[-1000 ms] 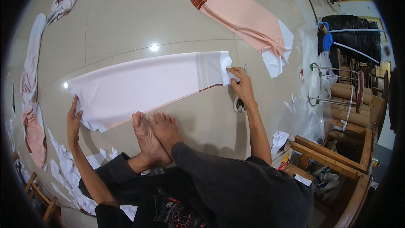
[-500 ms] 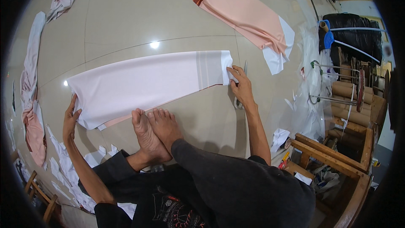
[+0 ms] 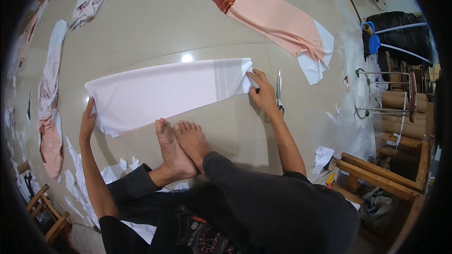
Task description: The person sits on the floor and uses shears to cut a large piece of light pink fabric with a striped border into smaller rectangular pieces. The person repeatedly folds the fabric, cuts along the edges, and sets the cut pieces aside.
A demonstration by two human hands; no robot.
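A long pale pink fabric panel (image 3: 155, 96) with a grey striped band and white end margins lies stretched across the floor in front of my feet. A thin pink edge shows beneath its near side. At the left end, my left hand (image 3: 88, 121) is closed on the fabric's edge, with its fingertips partly hidden. My right hand (image 3: 263, 93) pinches the white margin at the right end, fingers bent over it. Just right of that hand, a pair of scissors (image 3: 279, 90) lies on the floor, its handles partly covered by my forearm.
Another peach panel (image 3: 278, 23) with a brown striped end lies at the far right. Crumpled fabric pieces (image 3: 49, 94) stretch along the left, near white scraps (image 3: 77, 174). Clear plastic sheeting (image 3: 351, 99), a wooden frame (image 3: 376, 174) and cardboard rolls (image 3: 398, 101) stand at the right.
My right hand has drawn the right end of the panel slightly left, away from the scissors, which show more fully. Less of the pink edge underneath shows. The whole view has shifted a little.
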